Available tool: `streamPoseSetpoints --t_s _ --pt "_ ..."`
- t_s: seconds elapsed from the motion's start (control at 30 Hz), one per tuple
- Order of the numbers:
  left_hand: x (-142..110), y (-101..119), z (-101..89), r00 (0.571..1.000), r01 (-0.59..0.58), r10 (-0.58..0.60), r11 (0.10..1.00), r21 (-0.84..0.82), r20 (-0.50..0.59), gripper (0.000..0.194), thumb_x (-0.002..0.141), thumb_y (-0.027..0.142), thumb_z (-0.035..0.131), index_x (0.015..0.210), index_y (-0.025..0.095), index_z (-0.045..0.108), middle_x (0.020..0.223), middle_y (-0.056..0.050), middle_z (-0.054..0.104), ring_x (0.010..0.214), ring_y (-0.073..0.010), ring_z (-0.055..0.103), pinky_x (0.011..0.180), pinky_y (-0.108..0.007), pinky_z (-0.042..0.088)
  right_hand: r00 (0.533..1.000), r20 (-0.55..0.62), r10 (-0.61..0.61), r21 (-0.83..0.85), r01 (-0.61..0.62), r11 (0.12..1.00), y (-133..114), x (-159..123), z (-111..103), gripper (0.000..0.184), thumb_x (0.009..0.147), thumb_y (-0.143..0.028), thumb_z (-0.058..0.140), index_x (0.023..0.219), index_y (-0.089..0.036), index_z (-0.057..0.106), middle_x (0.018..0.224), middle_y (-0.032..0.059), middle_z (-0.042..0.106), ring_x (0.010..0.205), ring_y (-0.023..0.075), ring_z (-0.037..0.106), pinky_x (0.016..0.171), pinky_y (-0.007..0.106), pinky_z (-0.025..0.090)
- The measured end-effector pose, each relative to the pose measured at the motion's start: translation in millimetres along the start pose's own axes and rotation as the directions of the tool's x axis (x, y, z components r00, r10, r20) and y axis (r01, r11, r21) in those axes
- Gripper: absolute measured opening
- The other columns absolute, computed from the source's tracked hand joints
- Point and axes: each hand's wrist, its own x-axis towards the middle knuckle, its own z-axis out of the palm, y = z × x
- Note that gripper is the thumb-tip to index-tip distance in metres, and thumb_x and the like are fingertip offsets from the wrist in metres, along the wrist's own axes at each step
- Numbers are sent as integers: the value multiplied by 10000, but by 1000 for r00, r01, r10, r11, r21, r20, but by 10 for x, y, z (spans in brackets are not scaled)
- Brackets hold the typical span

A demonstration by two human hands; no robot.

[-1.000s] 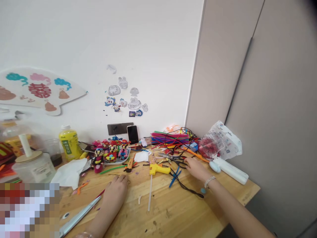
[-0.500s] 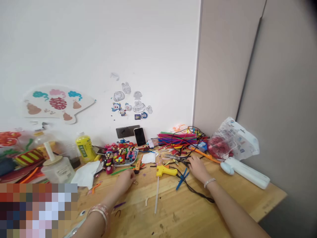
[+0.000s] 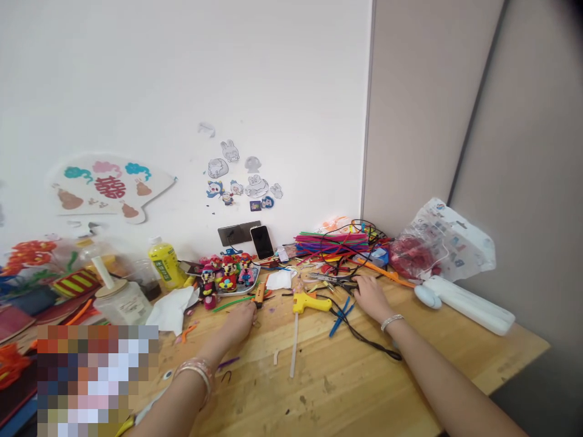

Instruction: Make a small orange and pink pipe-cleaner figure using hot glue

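My right hand (image 3: 370,297) has its fingers closed on the dark handles of a pair of pliers (image 3: 325,278), which lie on the table with the jaws pointing left. My left hand (image 3: 243,318) rests low over the table, fingers curled together. Just beyond its fingertips is an orange utility knife (image 3: 259,295); whether the fingers touch it is hard to see, and what they hold, if anything, is hidden. Between the hands lies a yellow glue gun (image 3: 312,303) with a long glue stick (image 3: 294,349) projecting towards me. Crossed blue strips (image 3: 341,317) lie beside its black cord.
Small clay-like figures (image 3: 228,273) stand on a tray behind my left hand. A phone (image 3: 262,243) leans at the wall. Bundled pipe cleaners (image 3: 332,243), a plastic bag (image 3: 455,243) and a white long device (image 3: 469,306) sit right. A yellow bottle (image 3: 166,264) and glass jar (image 3: 122,302) stand left.
The whole view has shifted slightly. My left hand has moved a little nearer the utility knife. My right hand stays at the pliers' handles.
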Motion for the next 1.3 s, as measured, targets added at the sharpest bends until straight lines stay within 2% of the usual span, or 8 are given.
streamPoseSetpoints --t_s 0.3,0.57,0.7,0.77,0.9,1.13,1.2,1.3 --pt "-146 48 10 998 -61 61 998 16 -8 232 802 236 360 765 181 583 925 -61 630 884 -158 566 790 -229 388 1000 17 22 6 -22 1000 -16 -34 -21 319 756 -152 425 1050 -124 545 1055 99 567 1003 233 433 854 296 293" --pt "-301 -42 -93 987 119 -111 991 63 -116 399 862 246 215 906 99 583 988 -159 641 912 -221 593 817 -329 420 999 16 44 0 -44 999 -32 -19 -59 310 731 -195 485 1028 -137 553 1004 103 573 977 241 450 829 312 298" --pt "-372 60 1 997 36 -32 998 58 -64 371 835 287 346 1102 131 550 1233 -114 540 1126 -184 489 959 -275 346 999 1 37 -34 -37 999 -14 -13 -127 332 693 -199 548 1021 -141 557 972 109 585 961 258 472 822 334 307" --pt "-452 139 74 999 34 -32 998 50 -32 439 810 307 399 1173 84 503 1307 -149 453 1208 -220 401 1005 -317 309 1000 -16 -2 -57 1 998 4 -9 -174 368 696 -194 556 1060 -135 539 988 117 587 966 256 486 836 335 311" --pt "-691 253 139 999 -18 18 1000 5 47 480 832 320 337 1260 117 411 1372 -114 332 1261 -219 297 1035 -369 272 994 -26 -105 -53 104 993 -8 -15 -279 504 743 -185 502 1238 -161 406 1040 108 579 983 238 507 825 315 352" --pt "-920 424 88 990 -92 103 989 -113 95 511 817 363 378 1300 203 343 1386 -77 307 1268 -245 266 1030 -423 277 967 -7 -254 -6 254 967 -370 -28 -534 528 758 -176 426 1279 -232 367 975 78 540 911 227 512 786 308 389" --pt "-878 554 71 990 -93 104 989 -117 94 520 816 352 378 1307 188 333 1387 -93 297 1271 -264 250 1034 -447 259 956 -47 -291 -46 288 956 -467 61 -664 547 749 -177 429 1289 -224 352 906 76 524 876 230 507 780 312 387" --pt "-784 762 73 976 -203 213 966 -161 44 577 795 307 423 1332 162 268 1407 -110 220 1282 -274 210 1037 -465 242 957 -199 -211 -143 185 972 -533 248 -897 629 690 -284 532 1286 -186 357 888 88 485 854 258 494 779 338 384"
